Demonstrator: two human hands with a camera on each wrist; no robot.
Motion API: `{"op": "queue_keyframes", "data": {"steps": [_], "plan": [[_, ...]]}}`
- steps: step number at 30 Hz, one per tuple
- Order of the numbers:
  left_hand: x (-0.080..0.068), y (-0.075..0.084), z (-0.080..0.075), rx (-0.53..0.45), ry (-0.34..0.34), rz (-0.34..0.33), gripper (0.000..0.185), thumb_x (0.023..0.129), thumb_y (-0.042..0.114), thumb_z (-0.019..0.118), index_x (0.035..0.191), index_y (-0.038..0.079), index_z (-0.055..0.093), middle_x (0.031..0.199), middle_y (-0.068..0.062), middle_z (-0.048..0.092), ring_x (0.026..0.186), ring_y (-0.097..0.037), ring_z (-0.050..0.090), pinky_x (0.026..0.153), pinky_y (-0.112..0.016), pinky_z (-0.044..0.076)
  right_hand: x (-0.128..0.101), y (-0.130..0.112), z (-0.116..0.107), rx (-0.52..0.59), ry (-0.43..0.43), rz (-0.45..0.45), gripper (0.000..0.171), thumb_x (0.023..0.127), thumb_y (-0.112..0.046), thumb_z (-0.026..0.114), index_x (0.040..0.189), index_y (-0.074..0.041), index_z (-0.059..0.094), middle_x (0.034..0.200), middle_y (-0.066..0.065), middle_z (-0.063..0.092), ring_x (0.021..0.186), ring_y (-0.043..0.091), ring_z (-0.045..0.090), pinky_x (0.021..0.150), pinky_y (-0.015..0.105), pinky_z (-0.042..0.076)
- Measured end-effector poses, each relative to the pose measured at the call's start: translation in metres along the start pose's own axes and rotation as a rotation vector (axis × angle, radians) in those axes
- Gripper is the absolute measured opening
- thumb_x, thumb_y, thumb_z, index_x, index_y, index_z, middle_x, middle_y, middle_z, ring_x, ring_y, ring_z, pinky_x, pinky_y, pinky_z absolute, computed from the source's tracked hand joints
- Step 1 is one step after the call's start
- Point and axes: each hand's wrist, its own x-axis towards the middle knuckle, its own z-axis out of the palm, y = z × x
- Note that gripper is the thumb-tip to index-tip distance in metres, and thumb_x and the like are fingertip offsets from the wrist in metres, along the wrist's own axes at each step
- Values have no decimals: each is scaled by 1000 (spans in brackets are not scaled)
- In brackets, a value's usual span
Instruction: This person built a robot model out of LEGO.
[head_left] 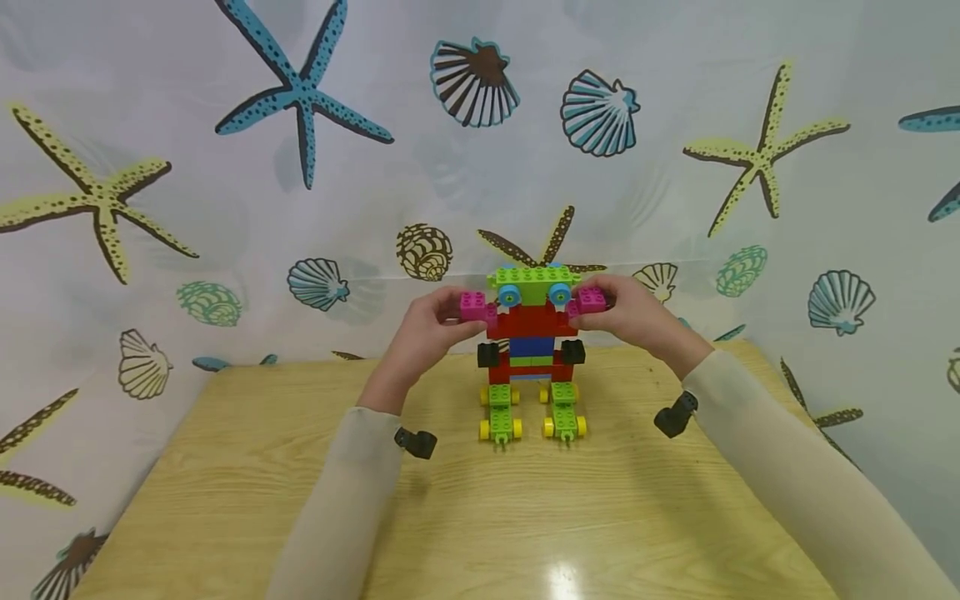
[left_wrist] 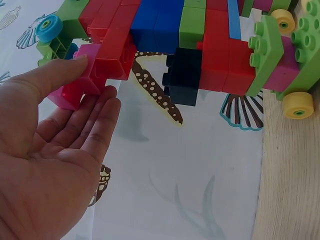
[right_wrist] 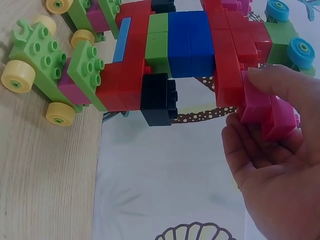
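Block robot (head_left: pixel 531 350): upright on wooden table (head_left: pixel 300 500), near its far edge.
Left hand (head_left: pixel 423 333): pinches left pink block (head_left: pixel 474 306) at robot's shoulder.
Right hand (head_left: pixel 637 317): pinches right pink block (head_left: pixel 590 300) opposite.

place: home play corner or staged recording spot, can't tell which
surface: light wooden table (head_left: pixel 262 467)
backdrop: white curtain (head_left: pixel 187 250) printed with starfish and seashells, hung behind and beside the table
clue: toy brick robot (head_left: pixel 531 350) on wheels

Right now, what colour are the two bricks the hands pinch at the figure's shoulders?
Pink bricks, clearest in the right wrist view.
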Motion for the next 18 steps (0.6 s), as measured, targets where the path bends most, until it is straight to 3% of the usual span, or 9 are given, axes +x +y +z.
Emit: {"op": "queue_keyframes", "data": {"steps": [7,18], "plan": [[-2,0,-1,-2,-20,1,45,104,18,83,145,11,68,138,-14,73,130,-36,71,112,-49,62,-2,-1,-1,-16,1,2,52,103,-21,81,150,-9,64,137,19,72,116,32,67,90,30,59],[-8,1,-1,8,-30,0,50,104,16,82,150,10,64,142,-15,72,132,-36,71,114,-51,62,-5,3,-1,-30,-4,-24,50,102,-22,83,146,-8,66,134,18,72,112,31,66,88,30,59]]}}
